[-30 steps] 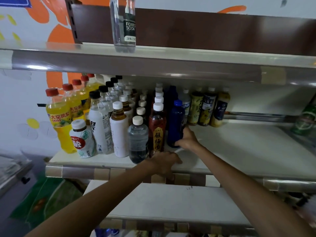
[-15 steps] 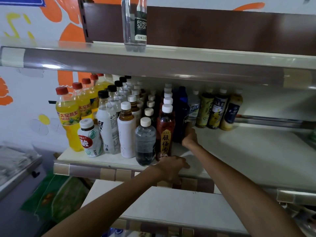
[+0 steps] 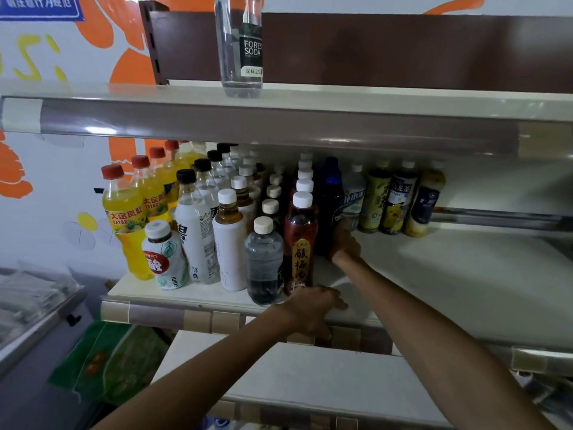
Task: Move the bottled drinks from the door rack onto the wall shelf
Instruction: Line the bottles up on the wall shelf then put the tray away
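The white wall shelf (image 3: 449, 283) holds several rows of bottled drinks on its left half. My right hand (image 3: 342, 242) reaches deep into the shelf and is wrapped around the base of a dark blue bottle (image 3: 330, 206) with a blue cap, which stands upright behind a red tea bottle (image 3: 300, 240). My left hand (image 3: 313, 305) rests on the shelf's front edge, fingers curled over the lip, just below the red tea bottle and a clear bottle of dark liquid (image 3: 263, 262).
Yellow soda bottles (image 3: 124, 218) stand at the far left, three tea bottles (image 3: 398, 200) at the back right. A Forest Soda bottle (image 3: 240, 45) stands on the upper shelf (image 3: 310, 116). A lower shelf (image 3: 310, 377) juts out beneath. A grey freezer (image 3: 34, 321) sits at left.
My right hand has pushed the dark blue bottle farther back into the shelf, behind the red tea bottle. The view has shifted slightly left and down. My left hand stays on the front edge.
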`<state>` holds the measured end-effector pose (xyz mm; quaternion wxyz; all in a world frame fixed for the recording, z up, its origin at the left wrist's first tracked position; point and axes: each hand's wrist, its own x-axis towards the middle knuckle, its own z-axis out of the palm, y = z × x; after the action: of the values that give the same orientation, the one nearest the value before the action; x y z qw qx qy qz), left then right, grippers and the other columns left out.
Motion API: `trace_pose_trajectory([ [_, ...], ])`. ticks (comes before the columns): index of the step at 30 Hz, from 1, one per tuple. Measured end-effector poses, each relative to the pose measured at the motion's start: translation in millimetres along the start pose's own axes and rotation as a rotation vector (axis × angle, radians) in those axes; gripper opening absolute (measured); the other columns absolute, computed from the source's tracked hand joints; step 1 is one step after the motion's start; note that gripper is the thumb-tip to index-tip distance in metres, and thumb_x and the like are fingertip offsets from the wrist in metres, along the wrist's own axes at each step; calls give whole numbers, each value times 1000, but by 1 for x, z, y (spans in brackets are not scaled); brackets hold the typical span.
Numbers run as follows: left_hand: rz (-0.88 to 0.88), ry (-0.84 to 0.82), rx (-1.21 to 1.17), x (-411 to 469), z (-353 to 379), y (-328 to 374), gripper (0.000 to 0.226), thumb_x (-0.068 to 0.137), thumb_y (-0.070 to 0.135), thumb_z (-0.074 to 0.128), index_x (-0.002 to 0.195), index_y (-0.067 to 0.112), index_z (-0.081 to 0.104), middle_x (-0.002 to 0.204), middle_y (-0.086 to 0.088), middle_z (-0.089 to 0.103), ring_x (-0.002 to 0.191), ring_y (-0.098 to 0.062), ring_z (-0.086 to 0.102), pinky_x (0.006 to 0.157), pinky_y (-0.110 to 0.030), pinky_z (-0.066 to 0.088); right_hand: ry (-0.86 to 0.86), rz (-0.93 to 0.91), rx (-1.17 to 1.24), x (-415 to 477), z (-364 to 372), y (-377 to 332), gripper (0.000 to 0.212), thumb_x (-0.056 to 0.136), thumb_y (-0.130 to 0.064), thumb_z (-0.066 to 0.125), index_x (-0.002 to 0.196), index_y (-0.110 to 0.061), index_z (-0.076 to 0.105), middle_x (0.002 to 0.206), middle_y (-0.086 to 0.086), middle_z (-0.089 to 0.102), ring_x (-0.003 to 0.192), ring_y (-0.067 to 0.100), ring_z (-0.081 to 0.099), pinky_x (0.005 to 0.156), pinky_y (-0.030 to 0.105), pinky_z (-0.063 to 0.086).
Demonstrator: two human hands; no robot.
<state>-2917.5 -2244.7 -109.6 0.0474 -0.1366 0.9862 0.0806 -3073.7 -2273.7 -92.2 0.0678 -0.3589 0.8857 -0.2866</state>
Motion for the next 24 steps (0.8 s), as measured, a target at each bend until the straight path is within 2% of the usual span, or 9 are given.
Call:
trace_pose_trajectory([
  [4,-6,-11,8,3,1,1,67,85,31,70,145,26,40,152,1,34,140,-22,31,109,-47,30,-140,0,1,1,-9,7,68,100,-20,47,154,-11,8,147,21,42,130,37,47,103,41,40],
  [9,-17,-11,-5,4,-1,-1,69,83,32,72,144,29,41,152,3,35,138,-21,33,108,-43,30,-190,-17,-115,-4,-26,12,79,88,-8,63,151,-16,17,146,17,43,129,34,49,99,37,46],
  [12,-17,-7,-15,2,-2,1,68,82,31,72,143,28,42,150,3,38,136,-20,36,107,-42,33,-181,-33,-144,-9,-30,14,70,88,-12,62,148,-17,27,145,14,44,128,34,49,98,37,47],
  [16,-28,7,-30,1,-2,6,67,81,27,73,141,26,45,146,2,42,132,-20,40,102,-37,36,-167,-67,-145,-18,-33,20,56,87,-20,66,137,-16,42,137,11,50,122,31,52,86,32,46],
  [19,-39,20,-35,0,-2,8,63,82,24,71,140,25,46,143,0,45,130,-21,43,102,-36,37,-175,-72,-154,-26,-37,27,50,86,-21,66,130,-13,46,132,11,50,116,30,53,78,31,41],
  [24,-72,32,-73,0,-4,13,60,80,19,73,136,22,50,138,-4,50,124,-23,48,101,-35,41,-148,-56,-158,-40,-44,44,51,84,-20,69,130,-13,48,131,11,51,113,30,55,77,31,42],
])
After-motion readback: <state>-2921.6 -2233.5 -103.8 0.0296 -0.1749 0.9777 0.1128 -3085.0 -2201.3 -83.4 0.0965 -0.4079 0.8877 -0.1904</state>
